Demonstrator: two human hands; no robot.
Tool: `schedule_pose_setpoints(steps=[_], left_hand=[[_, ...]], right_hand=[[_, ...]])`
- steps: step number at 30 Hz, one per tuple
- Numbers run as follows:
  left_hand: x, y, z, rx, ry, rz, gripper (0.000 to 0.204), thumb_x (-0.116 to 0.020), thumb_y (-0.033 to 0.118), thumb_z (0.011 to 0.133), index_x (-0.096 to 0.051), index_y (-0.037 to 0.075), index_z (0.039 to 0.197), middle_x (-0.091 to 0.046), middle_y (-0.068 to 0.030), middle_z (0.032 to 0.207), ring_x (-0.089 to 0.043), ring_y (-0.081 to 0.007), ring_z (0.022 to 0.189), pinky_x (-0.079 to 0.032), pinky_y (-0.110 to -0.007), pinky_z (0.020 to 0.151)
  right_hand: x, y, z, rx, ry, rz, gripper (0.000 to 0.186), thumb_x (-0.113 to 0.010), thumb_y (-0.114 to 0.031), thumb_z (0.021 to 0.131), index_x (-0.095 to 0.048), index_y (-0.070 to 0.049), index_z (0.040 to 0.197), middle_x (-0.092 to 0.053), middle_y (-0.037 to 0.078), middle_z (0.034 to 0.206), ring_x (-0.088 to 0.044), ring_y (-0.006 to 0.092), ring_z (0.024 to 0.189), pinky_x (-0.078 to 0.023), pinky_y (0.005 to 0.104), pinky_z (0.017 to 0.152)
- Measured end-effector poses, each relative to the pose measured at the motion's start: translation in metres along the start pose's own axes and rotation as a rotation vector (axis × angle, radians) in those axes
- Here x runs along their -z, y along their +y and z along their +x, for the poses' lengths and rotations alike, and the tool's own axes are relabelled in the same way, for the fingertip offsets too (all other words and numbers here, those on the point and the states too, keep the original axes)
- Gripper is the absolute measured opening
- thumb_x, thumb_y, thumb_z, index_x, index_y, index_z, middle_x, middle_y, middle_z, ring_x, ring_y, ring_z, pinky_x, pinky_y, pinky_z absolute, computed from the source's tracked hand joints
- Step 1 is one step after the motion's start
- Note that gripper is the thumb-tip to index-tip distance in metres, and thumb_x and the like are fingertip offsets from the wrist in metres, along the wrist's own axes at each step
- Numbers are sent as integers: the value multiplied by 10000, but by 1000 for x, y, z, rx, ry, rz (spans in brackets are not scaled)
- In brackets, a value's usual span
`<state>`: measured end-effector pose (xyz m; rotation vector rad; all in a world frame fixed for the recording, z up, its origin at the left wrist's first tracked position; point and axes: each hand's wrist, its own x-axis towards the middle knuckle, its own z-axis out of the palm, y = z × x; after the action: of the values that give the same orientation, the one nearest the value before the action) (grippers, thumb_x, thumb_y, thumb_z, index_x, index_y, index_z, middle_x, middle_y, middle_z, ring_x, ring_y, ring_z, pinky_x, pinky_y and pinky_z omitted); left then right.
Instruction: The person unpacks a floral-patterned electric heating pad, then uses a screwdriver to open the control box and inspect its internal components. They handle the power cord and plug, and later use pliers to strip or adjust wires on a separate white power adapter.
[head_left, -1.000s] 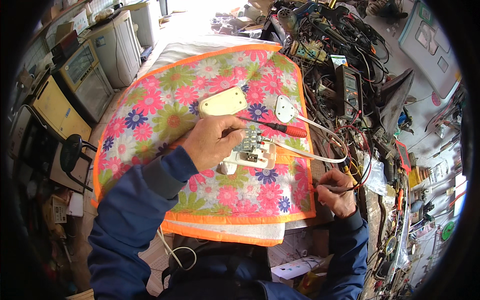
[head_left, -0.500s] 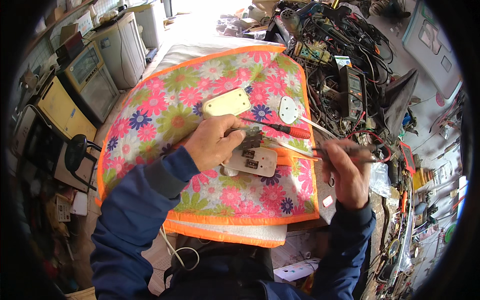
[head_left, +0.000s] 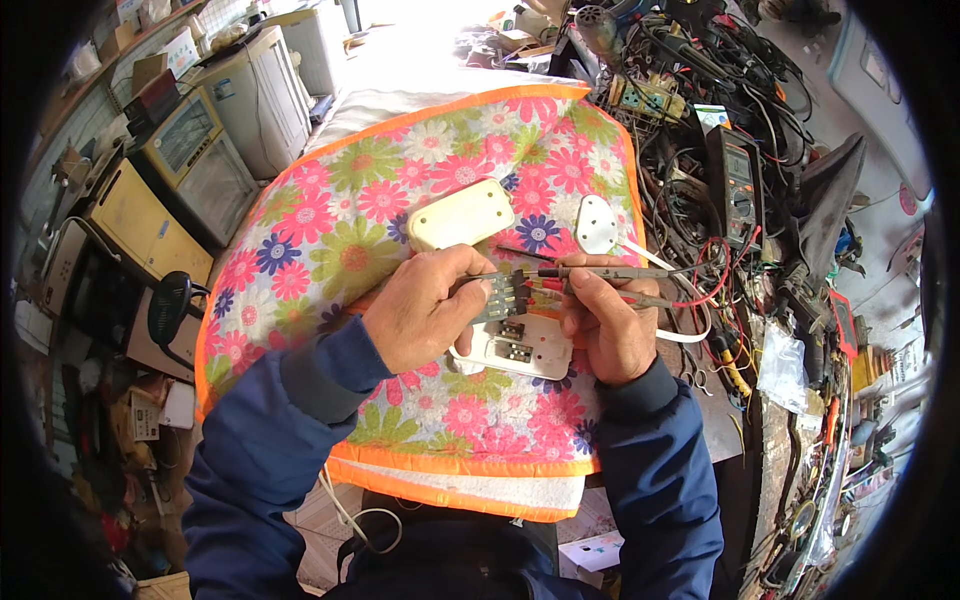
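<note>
My left hand (head_left: pixel 425 300) pinches a small dark part with several metal contacts (head_left: pixel 503 296), perhaps a terminal or switch block. Gripped together in my right hand (head_left: pixel 615 325) are two multimeter test probes (head_left: pixel 625 272). Their tips point left at the dark part; whether both touch it I cannot tell. Below lies an open white housing (head_left: pixel 548 358) with dark modules inside. A cream cover (head_left: pixel 462 214) rests behind my left hand. Of the screwdriver (head_left: pixel 525 252), the shaft shows; my right hand and the probes hide most of the rest.
A flowered cloth with an orange border (head_left: pixel 430 420) covers the table. To the right are a white rounded piece with holes (head_left: pixel 597 224), a white cable (head_left: pixel 690 337), a multimeter (head_left: pixel 740 185) and heaped wires (head_left: pixel 690 90). Appliances (head_left: pixel 255 95) line the left side.
My right hand has moved left with the probes, bringing their tips to the dark part. My left hand still pinches that part. The whole view has shifted slightly.
</note>
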<state>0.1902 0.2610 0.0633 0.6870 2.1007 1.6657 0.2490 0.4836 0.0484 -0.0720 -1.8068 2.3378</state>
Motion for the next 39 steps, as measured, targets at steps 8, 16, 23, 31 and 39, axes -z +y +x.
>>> schedule_pose_setpoints(steps=[8, 16, 23, 31, 39], left_hand=[[1, -3, 1, -10, -74, 84, 264, -596, 131, 1018, -643, -60, 1195, -645, -26, 806, -614, -64, 636, -513, -246, 556], [1, -9, 5, 7, -91, 86, 265, -616, 121, 1011, -647, -60, 1202, -636, -23, 793, -595, -61, 630, -509, -245, 555], [-2, -10, 4, -13, -63, 74, 292, -623, 144, 974, -650, -72, 1168, -641, -58, 706, -608, -98, 567, -503, -295, 514], [-1, -11, 2, -21, -57, 80, 289, -621, 149, 971, -657, -75, 1150, -641, -62, 679, -615, -105, 565, -501, -303, 509], [1, 2, 3, -39, -86, 182, 287, -629, 190, 980, -663, -63, 1112, -656, -63, 699, -624, -99, 575, -513, -298, 529]], right_hand=[[1, 10, 2, 85, -57, -3, 210, -653, -114, 978, -706, 69, 1067, -656, 53, 718, -557, 93, 548, -423, 250, 495], [-3, 10, -3, 156, -74, -111, 229, -649, -163, 1008, -706, 49, 1073, -657, 39, 706, -554, 81, 535, -424, 244, 482], [-2, 11, -3, 131, -55, -131, 246, -664, -177, 1001, -700, 51, 1085, -669, 43, 720, -570, 80, 547, -439, 245, 490], [-3, 10, -3, 140, -85, -169, 238, -666, -168, 998, -696, 49, 1090, -676, 40, 731, -577, 79, 563, -443, 246, 501], [4, 19, -1, 93, -126, -186, 238, -657, -196, 1009, -649, 9, 1131, -691, 41, 806, -623, 93, 666, -498, 276, 586]])
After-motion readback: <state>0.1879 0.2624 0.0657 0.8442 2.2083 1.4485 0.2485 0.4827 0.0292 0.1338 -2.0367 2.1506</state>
